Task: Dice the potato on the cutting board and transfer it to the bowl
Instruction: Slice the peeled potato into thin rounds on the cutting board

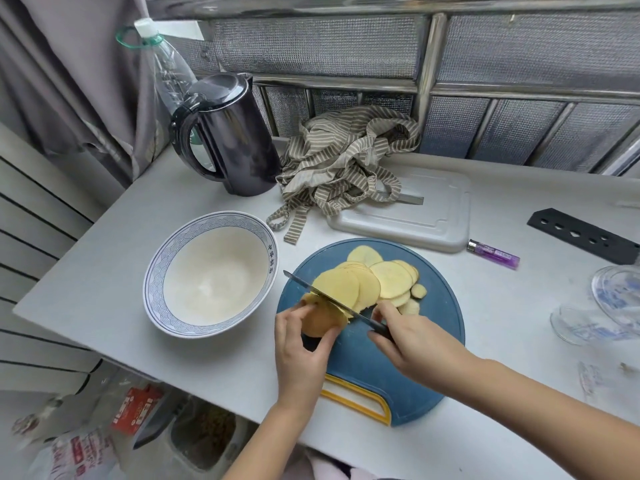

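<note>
**Mid-slice on the blue board**

On the round blue cutting board (440, 306), toward its left side: the uncut end of the potato (320, 322), held from the near side by the left hand (303, 348), fingers and thumb curled round it. Slanting from upper left to lower right, between that held end and the cut pieces: a knife (325, 293), its dark handle gripped in the right hand (415, 344), fingers wrapped closed about it.

Just beyond the blade, fanned toward the far side of the board: a pile of thin round potato slices (367, 282), overlapping, with a few smaller ones at the right fringe. At the near edge of the board, a yellow-trimmed handle slot (356, 400).

Just beside the board on the left: a white bowl (152, 292) with a blue-patterned rim, pale inner wall in full view.

Farther back on the white counter (104, 271): a black electric kettle (232, 133), a clear plastic bottle (166, 71) behind it, and a crumpled striped cloth (343, 161) lying partly over a white plastic cutting board (426, 216). Off to the right: a purple lighter (493, 253), a black strip (585, 235) with a row of holes, and clear glassware (588, 323) at the edge of view.
</note>
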Demonstrator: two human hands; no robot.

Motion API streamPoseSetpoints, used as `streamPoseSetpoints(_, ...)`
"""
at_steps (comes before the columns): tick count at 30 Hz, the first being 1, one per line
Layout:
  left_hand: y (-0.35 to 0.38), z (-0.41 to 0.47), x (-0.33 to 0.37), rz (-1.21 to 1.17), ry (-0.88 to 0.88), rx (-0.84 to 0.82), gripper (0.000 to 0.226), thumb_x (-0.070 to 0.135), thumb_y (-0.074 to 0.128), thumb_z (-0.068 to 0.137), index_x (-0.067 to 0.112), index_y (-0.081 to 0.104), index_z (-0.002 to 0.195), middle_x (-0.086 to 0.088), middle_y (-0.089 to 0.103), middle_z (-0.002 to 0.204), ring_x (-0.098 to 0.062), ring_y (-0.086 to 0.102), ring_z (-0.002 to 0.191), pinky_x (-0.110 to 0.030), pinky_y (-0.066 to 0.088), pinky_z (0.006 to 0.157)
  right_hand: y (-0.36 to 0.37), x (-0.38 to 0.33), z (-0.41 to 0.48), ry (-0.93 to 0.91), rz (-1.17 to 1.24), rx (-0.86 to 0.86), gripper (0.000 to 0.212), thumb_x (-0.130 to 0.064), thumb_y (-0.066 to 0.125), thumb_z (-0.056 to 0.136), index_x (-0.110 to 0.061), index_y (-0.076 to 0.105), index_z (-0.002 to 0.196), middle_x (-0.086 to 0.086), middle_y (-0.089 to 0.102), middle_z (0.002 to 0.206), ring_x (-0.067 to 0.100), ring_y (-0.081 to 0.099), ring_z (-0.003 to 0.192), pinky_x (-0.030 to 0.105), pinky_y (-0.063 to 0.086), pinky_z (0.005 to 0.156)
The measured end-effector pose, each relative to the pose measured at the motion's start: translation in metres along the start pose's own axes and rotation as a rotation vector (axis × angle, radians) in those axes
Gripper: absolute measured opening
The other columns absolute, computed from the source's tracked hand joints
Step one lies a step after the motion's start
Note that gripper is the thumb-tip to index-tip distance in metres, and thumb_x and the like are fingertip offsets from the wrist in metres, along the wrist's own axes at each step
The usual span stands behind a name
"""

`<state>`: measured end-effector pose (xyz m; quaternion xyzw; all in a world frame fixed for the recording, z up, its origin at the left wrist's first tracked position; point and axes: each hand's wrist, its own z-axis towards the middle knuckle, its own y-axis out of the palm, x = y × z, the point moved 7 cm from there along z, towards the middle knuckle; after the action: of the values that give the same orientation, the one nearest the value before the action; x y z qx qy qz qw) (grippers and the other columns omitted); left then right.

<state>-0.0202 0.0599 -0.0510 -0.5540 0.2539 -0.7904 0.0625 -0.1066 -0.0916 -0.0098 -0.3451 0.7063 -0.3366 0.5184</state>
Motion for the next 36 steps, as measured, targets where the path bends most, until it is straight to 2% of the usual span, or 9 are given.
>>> streamPoseSetpoints(5, 0.004, -0.004, -0.001, 0.043, 0.030, -0.026, 0.044, 0.038, 0.071, 0.077, 0.039, 0.050, 0.116, 0.005, 0.045, 0.111, -0.010, 0.049, 0.109, -0.016, 0.045, 0.088, -0.004, -0.005, -0.011, 0.012, 0.014, -0.003, 0.026, -0.049, 0.027, 0.100, -0.023, 0.026, 0.097, -0.009, 0.043, 0.069, 0.025, 0.045, 0.070, 0.039, 0.038, 0.067)
streamPoseSetpoints(9, 0.002, -0.004, -0.004, 0.081, 0.081, -0.034, 0.049, 0.036, 0.071, 0.078, 0.038, 0.049, 0.122, 0.005, 0.041, 0.109, -0.010, 0.048, 0.104, -0.013, 0.043, 0.088, -0.006, -0.008, -0.018, 0.020, 0.001, -0.012, 0.033, -0.053, 0.017, 0.097, -0.022, 0.027, 0.097, -0.003, 0.041, 0.062, 0.027, 0.046, 0.069, 0.042, 0.037, 0.068)
streamPoseSetpoints(12, 0.002, -0.006, -0.006, 0.109, 0.131, -0.043, 0.046, 0.039, 0.071, 0.081, 0.034, 0.050, 0.122, 0.004, 0.043, 0.112, -0.013, 0.048, 0.105, -0.018, 0.045, 0.089, -0.005, -0.008, -0.022, -0.017, -0.061, -0.012, 0.036, -0.054, 0.011, 0.094, -0.022, 0.025, 0.096, -0.003, 0.040, 0.062, 0.026, 0.045, 0.067, 0.040, 0.037, 0.067)
streamPoseSetpoints(16, 0.006, -0.010, -0.006, 0.132, 0.178, -0.051, 0.047, 0.050, 0.069, 0.082, 0.029, 0.051, 0.120, 0.005, 0.042, 0.115, -0.016, 0.048, 0.107, -0.007, 0.038, 0.093, -0.002, -0.003, -0.027, -0.044, -0.108, -0.021, 0.048, -0.062, -0.002, 0.086, -0.022, 0.025, 0.095, -0.003, 0.040, 0.064, 0.026, 0.046, 0.066, 0.040, 0.040, 0.066)
streamPoseSetpoints(20, 0.007, -0.011, -0.006, 0.117, 0.173, -0.041, 0.041, 0.046, 0.064, 0.080, 0.033, 0.052, 0.117, 0.014, 0.036, 0.111, -0.016, 0.049, 0.103, -0.007, 0.037, 0.093, 0.002, 0.000, -0.031, -0.034, -0.101, -0.037, 0.046, -0.061, 0.000, 0.088, -0.023, 0.025, 0.095, -0.002, 0.049, 0.070, 0.027, 0.049, 0.068, 0.040, 0.041, 0.066)
streamPoseSetpoints(23, 0.008, -0.011, -0.005, 0.134, 0.195, -0.058, 0.037, 0.046, 0.063, 0.081, 0.033, 0.051, 0.113, 0.016, 0.033, 0.111, -0.019, 0.050, 0.101, -0.018, 0.043, 0.091, 0.002, -0.002, -0.034, -0.037, -0.109, -0.044, 0.044, -0.060, 0.000, 0.089, -0.025, 0.024, 0.095, -0.003, 0.050, 0.073, 0.026, 0.049, 0.068, 0.039, 0.042, 0.066)
streamPoseSetpoints(25, 0.007, -0.012, -0.004, 0.154, 0.205, -0.059, 0.037, 0.047, 0.062, 0.081, 0.032, 0.051, 0.113, 0.013, 0.034, 0.111, -0.021, 0.050, 0.101, -0.023, 0.045, 0.088, 0.003, -0.003, -0.036, -0.034, -0.106, -0.053, 0.041, -0.059, 0.003, 0.091, -0.025, 0.024, 0.096, -0.003, 0.050, 0.073, 0.025, 0.050, 0.069, 0.039, 0.042, 0.066)
streamPoseSetpoints(31, 0.005, -0.014, 0.002, 0.244, 0.266, -0.035, 0.038, 0.046, 0.060, 0.081, 0.029, 0.051, 0.114, 0.002, 0.040, 0.109, -0.017, 0.046, 0.098, -0.026, 0.048, 0.077, 0.002, -0.005, -0.038, -0.034, -0.107, -0.057, 0.039, -0.057, 0.004, 0.089, -0.024, 0.024, 0.095, -0.005, 0.041, 0.065, 0.024, 0.043, 0.064, 0.037, 0.039, 0.065)
streamPoseSetpoints(36, 0.007, -0.015, 0.005, 0.247, 0.286, -0.041, 0.038, 0.045, 0.061, 0.081, 0.027, 0.051, 0.113, 0.001, 0.041, 0.111, -0.020, 0.047, 0.101, -0.028, 0.049, 0.081, 0.001, -0.004, -0.038, -0.040, -0.127, -0.055, 0.037, -0.057, 0.004, 0.089, -0.025, 0.022, 0.094, -0.006, 0.037, 0.063, 0.023, 0.040, 0.063, 0.036, 0.037, 0.063)
